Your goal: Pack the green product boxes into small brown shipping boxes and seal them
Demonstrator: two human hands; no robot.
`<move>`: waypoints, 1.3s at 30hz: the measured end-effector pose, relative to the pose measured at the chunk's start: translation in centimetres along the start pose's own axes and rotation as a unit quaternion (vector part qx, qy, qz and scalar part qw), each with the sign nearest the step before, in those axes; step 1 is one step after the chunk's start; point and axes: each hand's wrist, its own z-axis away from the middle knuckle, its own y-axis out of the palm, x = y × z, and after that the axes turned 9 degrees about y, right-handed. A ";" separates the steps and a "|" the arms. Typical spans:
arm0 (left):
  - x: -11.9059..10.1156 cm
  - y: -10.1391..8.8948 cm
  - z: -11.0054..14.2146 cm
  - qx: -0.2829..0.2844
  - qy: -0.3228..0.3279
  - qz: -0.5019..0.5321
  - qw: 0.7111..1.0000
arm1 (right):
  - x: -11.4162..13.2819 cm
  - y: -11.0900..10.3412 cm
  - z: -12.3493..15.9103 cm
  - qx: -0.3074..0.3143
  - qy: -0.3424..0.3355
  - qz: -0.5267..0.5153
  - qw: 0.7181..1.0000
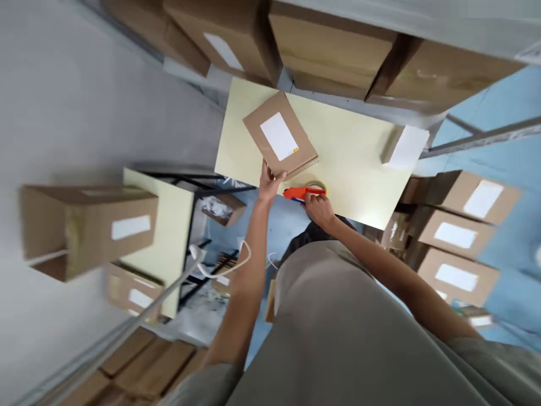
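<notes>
1. One labelled carton (295,128) over the left half of the pale table (350,146) – just beyond the left hand (270,184), which grips its near edge.
2. One orange tape dispenser (293,193) at the table's near edge – right hand (320,207) curled around it.
3. Three stacked boxes (454,270), right of the table.

The box (298,129) at upper centre is matt cardboard, flat and smooth, with a smooth paper label (276,134). Below it, the tape gun (295,193) looks like smooth, hard plastic. The tabletop (350,141) is even and smooth, like laminate, with a soft sheen. Cartons (329,48) along the top edge are dull cardboard. At lower centre, the shirt (338,316) is soft, matt cloth. The bar (486,135) at right looks like metal; the floor (513,152) there seems smooth. Blur hides the finish of the wall (54,101) at upper left.
</notes>
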 end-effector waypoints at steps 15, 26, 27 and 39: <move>1.3 -0.1 0.7 0.018 -0.046 0.019 0.999 | -12.7 2.4 5.8 -0.050 0.147 -0.004 0.988; 1.9 -0.9 0.3 0.040 -0.059 0.024 0.997 | -14.7 -3.3 -7.7 -0.146 0.101 -0.004 0.984; 1.7 -0.9 0.3 0.044 -0.060 0.018 0.997 | -14.9 -3.5 -7.8 -0.138 0.092 -0.004 0.986; -4.4 -8.0 -3.5 0.103 -0.067 -0.277 0.953 | -6.7 -3.9 -5.7 -0.019 -0.050 0.026 0.998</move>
